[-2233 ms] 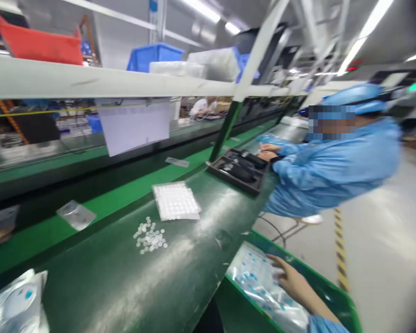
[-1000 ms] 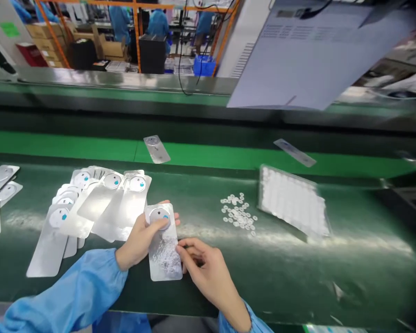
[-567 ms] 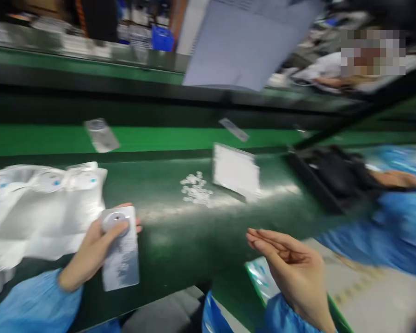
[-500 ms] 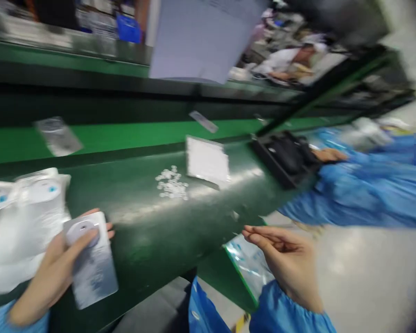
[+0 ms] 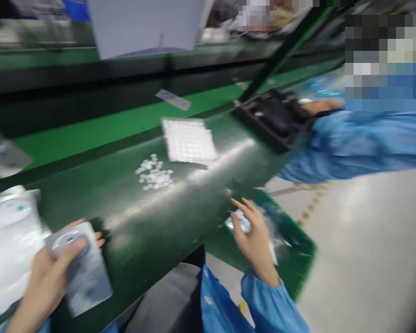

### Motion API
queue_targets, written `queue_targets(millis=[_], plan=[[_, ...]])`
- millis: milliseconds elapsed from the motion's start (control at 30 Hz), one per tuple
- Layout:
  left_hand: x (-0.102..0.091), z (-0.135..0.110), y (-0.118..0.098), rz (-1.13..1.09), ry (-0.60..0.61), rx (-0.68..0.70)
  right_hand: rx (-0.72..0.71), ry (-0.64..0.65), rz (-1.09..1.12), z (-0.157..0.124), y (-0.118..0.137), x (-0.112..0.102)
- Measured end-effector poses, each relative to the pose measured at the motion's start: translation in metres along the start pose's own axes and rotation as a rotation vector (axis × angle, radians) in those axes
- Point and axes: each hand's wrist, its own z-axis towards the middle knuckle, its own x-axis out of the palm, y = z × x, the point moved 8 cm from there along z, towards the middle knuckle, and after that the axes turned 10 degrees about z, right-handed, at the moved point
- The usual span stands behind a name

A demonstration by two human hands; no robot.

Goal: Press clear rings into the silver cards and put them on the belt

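Note:
My left hand (image 5: 50, 268) grips a flat silvery plastic pouch (image 5: 90, 282) with a round disc near its top; the thumb lies over the disc. White pouches (image 5: 12, 245) with a round piece and a blue dot lie beside this hand at the left. My right hand (image 5: 253, 231) is past the table's front edge, fingers apart, holding nothing. Below it is a green bin (image 5: 307, 249) with clear plastic pieces inside. Small white round pieces (image 5: 156, 175) lie scattered on the green table (image 5: 135, 231), close to a white sheet of similar pieces (image 5: 189, 141).
A black tray (image 5: 263, 125) with dark items stands at the right, where a co-worker's blue sleeve (image 5: 367, 143) reaches in. Clear plastic scraps (image 5: 173, 99) lie along the bright green strip. A grey-white panel (image 5: 145, 27) hangs at the back.
The view has swung to the right and down. My right hand has gone from fingertips pressed together to spread fingers over the bin. The left hand still holds the pouch.

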Motion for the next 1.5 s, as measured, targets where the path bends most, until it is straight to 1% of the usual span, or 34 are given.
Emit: queue_targets(millis=[33, 67, 133, 167, 200, 267, 300, 333, 367, 433, 533, 733, 900, 1033, 1100, 1200, 1267, 1300, 1333, 1367, 1433, 1467, 1500], plan=[[0.005, -0.007, -0.002, -0.043, 0.009, -0.003, -0.091, 0.021, 0.029, -0.006, 0.030, 0.013], [0.012, -0.011, -0.005, -0.072, 0.053, 0.009, -0.156, 0.031, 0.060, -0.010, 0.059, 0.023], [0.020, -0.014, -0.010, -0.107, 0.116, 0.048, -0.239, 0.023, 0.145, -0.013, 0.113, 0.040], [0.022, -0.014, -0.012, -0.115, 0.145, 0.075, -0.287, 0.089, 0.208, -0.015, 0.138, 0.055], [0.023, -0.014, -0.013, -0.120, 0.166, 0.105, -0.341, 0.195, 0.285, -0.019, 0.163, 0.074], [0.022, -0.016, -0.017, -0.104, 0.185, 0.174, -0.457, 0.473, 0.435, -0.034, 0.203, 0.119], [0.021, -0.017, -0.018, -0.077, 0.181, 0.209, -0.499, 0.584, 0.488, -0.044, 0.217, 0.139], [0.019, -0.018, -0.019, -0.039, 0.174, 0.239, -0.520, 0.647, 0.522, -0.052, 0.225, 0.155], [0.018, -0.019, -0.019, 0.003, 0.164, 0.264, -0.531, 0.675, 0.537, -0.057, 0.229, 0.168], [0.018, -0.020, -0.019, 0.065, 0.154, 0.295, -0.538, 0.702, 0.536, -0.064, 0.229, 0.187], [0.020, -0.021, -0.019, 0.072, 0.167, 0.322, -0.549, 0.739, 0.507, -0.069, 0.224, 0.199], [0.025, -0.023, -0.021, 0.088, 0.193, 0.383, -0.590, 0.761, 0.432, -0.072, 0.224, 0.201], [0.027, -0.025, -0.025, 0.056, 0.200, 0.409, -0.736, 0.745, 0.263, -0.076, 0.232, 0.203], [0.026, -0.023, -0.022, 0.017, 0.199, 0.348, -0.821, 0.746, 0.144, -0.079, 0.236, 0.206], [0.024, -0.021, -0.019, -0.016, 0.198, 0.318, -0.898, 0.722, 0.122, -0.081, 0.237, 0.205], [0.018, -0.017, -0.013, -0.091, 0.167, 0.239, -1.021, 0.687, 0.196, -0.086, 0.236, 0.200], [0.015, -0.015, -0.007, -0.142, 0.130, 0.160, -1.030, 0.680, 0.306, -0.088, 0.234, 0.197], [0.014, -0.014, -0.005, -0.170, 0.118, 0.126, -0.991, 0.678, 0.371, -0.086, 0.233, 0.196], [0.013, -0.014, -0.004, -0.205, 0.118, 0.100, -0.917, 0.675, 0.443, -0.083, 0.232, 0.196], [0.015, -0.014, -0.003, -0.247, 0.131, 0.078, -0.809, 0.670, 0.517, -0.078, 0.230, 0.196], [0.019, -0.015, -0.003, -0.345, 0.188, 0.044, -0.519, 0.637, 0.646, -0.064, 0.220, 0.194], [0.022, -0.016, -0.003, -0.388, 0.226, 0.033, -0.367, 0.606, 0.681, -0.056, 0.209, 0.190], [0.024, -0.017, -0.003, -0.421, 0.261, 0.026, -0.230, 0.550, 0.692, -0.046, 0.195, 0.180]])
